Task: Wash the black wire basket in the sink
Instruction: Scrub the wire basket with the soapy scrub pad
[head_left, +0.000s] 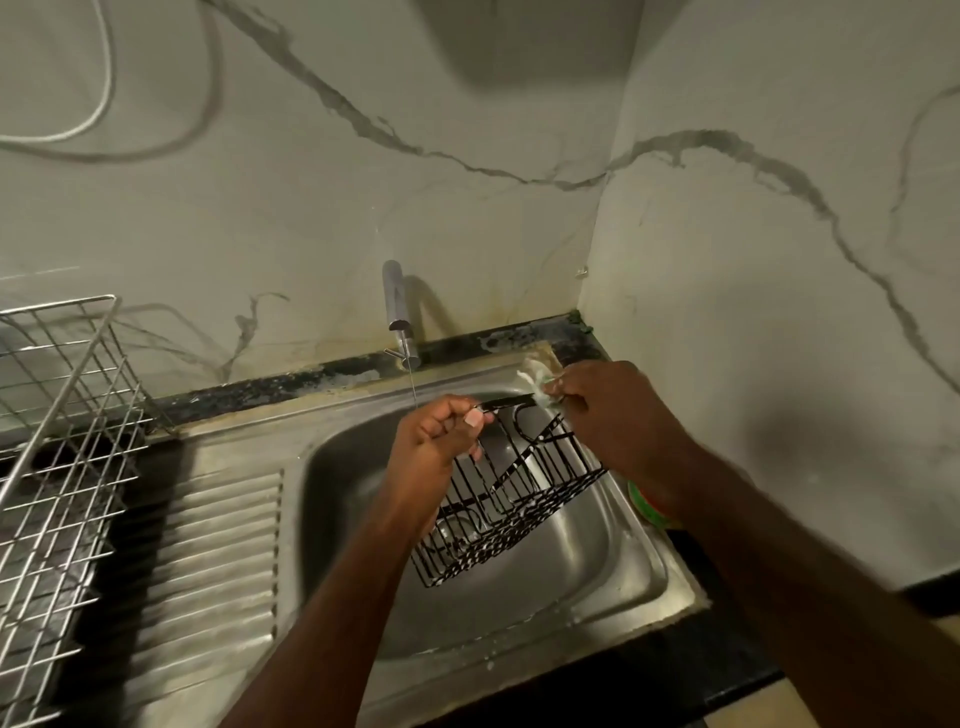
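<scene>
Black basket (511, 499) hung tilted over the sink (597, 566), long axis running toward its far right corner; left hand (436, 441) gripped the rim, right hand (605, 402) pinched a soapy sponge (540, 382) against it.

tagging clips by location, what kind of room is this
Most likely a home kitchen: a steel sink with a ribbed drainboard, a tap on a marble-look wall, and a wire dish rack beside it.
</scene>
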